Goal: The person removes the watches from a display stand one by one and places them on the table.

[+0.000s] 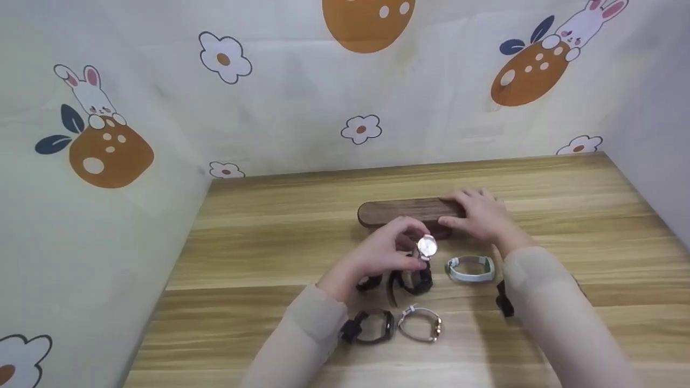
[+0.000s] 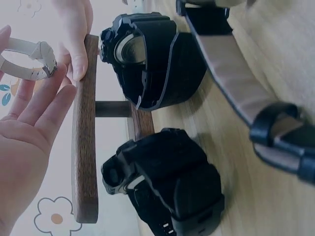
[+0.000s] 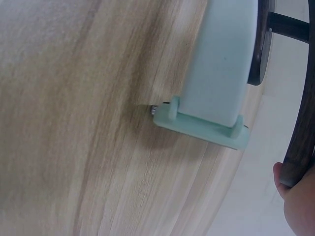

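Note:
Between thumb and fingers, my left hand (image 1: 377, 250) pinches a pale wristwatch (image 1: 427, 246) with a round face, raised in front of a dark wooden watch stand (image 1: 401, 212). In the left wrist view, this watch's white strap (image 2: 44, 54) forms a closed loop at the fingertips. My right hand (image 1: 481, 215) grips the right end of the stand's top bar, thumb in front and fingers over the back. The right wrist view shows the bar's end (image 3: 295, 169) against that hand. Below the left hand, a black watch (image 1: 424, 283) stands on the table, partly covered.
A mint-green watch (image 1: 470, 277) lies in front of the right hand. Nearer the front are a black watch (image 1: 389, 326) and a white watch with gold links (image 1: 435, 327). A dark strap (image 1: 504, 299) shows beside the right sleeve. Patterned cloth (image 1: 291, 108) walls the table's back.

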Demonstrator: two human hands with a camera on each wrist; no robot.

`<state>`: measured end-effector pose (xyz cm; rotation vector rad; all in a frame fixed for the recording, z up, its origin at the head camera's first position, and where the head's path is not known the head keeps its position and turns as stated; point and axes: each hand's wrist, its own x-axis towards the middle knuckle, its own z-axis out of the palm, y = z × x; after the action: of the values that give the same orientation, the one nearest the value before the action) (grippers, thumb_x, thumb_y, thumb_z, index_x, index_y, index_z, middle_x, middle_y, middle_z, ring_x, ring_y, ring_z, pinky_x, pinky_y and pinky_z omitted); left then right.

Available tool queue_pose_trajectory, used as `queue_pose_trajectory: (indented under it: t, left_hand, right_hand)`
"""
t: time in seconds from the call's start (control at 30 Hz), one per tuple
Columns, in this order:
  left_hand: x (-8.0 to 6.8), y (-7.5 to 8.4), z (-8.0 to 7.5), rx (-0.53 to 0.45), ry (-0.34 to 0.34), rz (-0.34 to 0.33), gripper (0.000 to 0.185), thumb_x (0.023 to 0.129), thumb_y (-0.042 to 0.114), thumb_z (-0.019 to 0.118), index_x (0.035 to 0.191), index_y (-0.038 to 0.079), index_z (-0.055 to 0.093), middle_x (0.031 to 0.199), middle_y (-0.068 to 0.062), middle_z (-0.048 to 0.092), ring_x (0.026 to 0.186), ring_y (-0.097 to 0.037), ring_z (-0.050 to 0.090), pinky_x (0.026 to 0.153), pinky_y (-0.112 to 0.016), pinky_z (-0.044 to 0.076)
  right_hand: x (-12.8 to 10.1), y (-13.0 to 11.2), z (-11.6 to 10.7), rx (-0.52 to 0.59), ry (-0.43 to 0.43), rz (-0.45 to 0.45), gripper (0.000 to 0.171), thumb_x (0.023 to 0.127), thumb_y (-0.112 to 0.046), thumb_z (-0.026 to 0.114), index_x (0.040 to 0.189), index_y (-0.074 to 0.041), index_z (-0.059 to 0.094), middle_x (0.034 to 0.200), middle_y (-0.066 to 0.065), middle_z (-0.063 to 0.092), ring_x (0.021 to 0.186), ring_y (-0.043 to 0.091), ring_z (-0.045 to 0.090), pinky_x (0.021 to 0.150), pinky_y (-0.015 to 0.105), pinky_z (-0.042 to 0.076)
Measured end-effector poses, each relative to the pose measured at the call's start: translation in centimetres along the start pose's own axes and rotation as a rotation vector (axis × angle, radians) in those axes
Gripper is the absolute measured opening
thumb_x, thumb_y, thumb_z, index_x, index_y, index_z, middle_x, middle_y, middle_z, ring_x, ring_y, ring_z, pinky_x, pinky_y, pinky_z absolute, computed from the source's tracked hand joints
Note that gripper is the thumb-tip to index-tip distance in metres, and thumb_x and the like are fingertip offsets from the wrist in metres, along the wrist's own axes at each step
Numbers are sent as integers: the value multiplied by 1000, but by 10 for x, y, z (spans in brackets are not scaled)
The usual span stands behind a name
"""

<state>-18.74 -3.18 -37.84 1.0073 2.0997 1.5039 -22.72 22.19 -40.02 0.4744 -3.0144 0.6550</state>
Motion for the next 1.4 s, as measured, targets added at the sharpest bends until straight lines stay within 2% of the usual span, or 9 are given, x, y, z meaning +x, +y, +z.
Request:
queue_pose_trajectory:
  t: [0.13, 0.37, 0.5, 0.63, 0.87, 1.07, 1.2, 1.33, 1.4]
  left_hand:
    - [1, 0, 5, -36, -28, 16, 48, 74, 4, 76, 116, 7, 52, 116, -2, 50, 96, -16, 60, 88, -34, 50]
    - [1, -1, 10, -47, -47, 40, 47, 75, 3, 75, 116, 8, 52, 115, -1, 48, 98, -15, 60, 90, -43, 48]
    - [2, -2, 13, -39, -48, 55, 47, 75, 4, 76, 115, 8, 52, 115, -1, 50, 99, -14, 59, 91, -39, 48]
    - [3, -4, 17, 23, -43, 70, 47, 74, 8, 77, 114, 9, 54, 113, 2, 52, 101, -10, 57, 92, -32, 46]
    - [4, -4, 23, 81, -44, 102, 46, 72, 12, 79, 112, 11, 56, 109, 3, 54, 103, -15, 56, 93, -33, 45]
    - [4, 0, 28, 209, -53, 115, 48, 72, 20, 81, 113, 15, 57, 110, 7, 55, 103, -5, 51, 93, -23, 41]
    - [5, 1, 31, 281, -61, 103, 50, 71, 26, 81, 115, 18, 57, 112, 10, 56, 105, -7, 50, 96, -25, 36]
    - [5, 1, 32, 320, -60, 85, 51, 72, 29, 80, 116, 18, 57, 111, 12, 56, 106, -13, 53, 98, -29, 32]
    - [4, 0, 33, 333, -57, 71, 51, 72, 30, 80, 116, 19, 57, 111, 13, 56, 105, -11, 53, 99, -31, 30]
  right_hand:
    - [-1, 1, 1, -5, 9, -1, 63, 83, -56, 60, 132, -18, 52, 135, 15, 46, 120, 39, 35, 91, 64, 27]
    - [-2, 0, 1, -12, 23, 3, 58, 83, -49, 63, 131, -18, 52, 133, 15, 47, 120, 40, 35, 93, 64, 26]
    - [-3, 0, 0, -13, 19, 4, 57, 84, -48, 64, 131, -18, 51, 133, 15, 47, 118, 40, 37, 92, 64, 27]
    - [-3, 1, 0, -9, 13, 10, 58, 84, -49, 63, 132, -19, 51, 133, 16, 47, 118, 39, 37, 93, 64, 26]
    - [-2, 1, 1, -19, 7, 12, 64, 82, -58, 59, 132, -19, 51, 133, 15, 47, 118, 40, 37, 92, 65, 26]
    - [-2, 1, 0, -8, 20, 7, 59, 83, -52, 62, 131, -19, 52, 132, 15, 48, 118, 40, 37, 92, 66, 25]
    - [-2, 0, 0, -3, 31, 4, 58, 83, -50, 63, 130, -17, 53, 130, 16, 49, 117, 40, 37, 92, 65, 26]
    - [-2, -1, 0, -1, 30, 9, 61, 82, -53, 62, 130, -17, 53, 130, 15, 49, 117, 41, 37, 93, 64, 26]
    - [-1, -2, 0, 2, 27, 10, 61, 82, -54, 62, 130, -17, 53, 131, 15, 49, 117, 41, 37, 94, 64, 25]
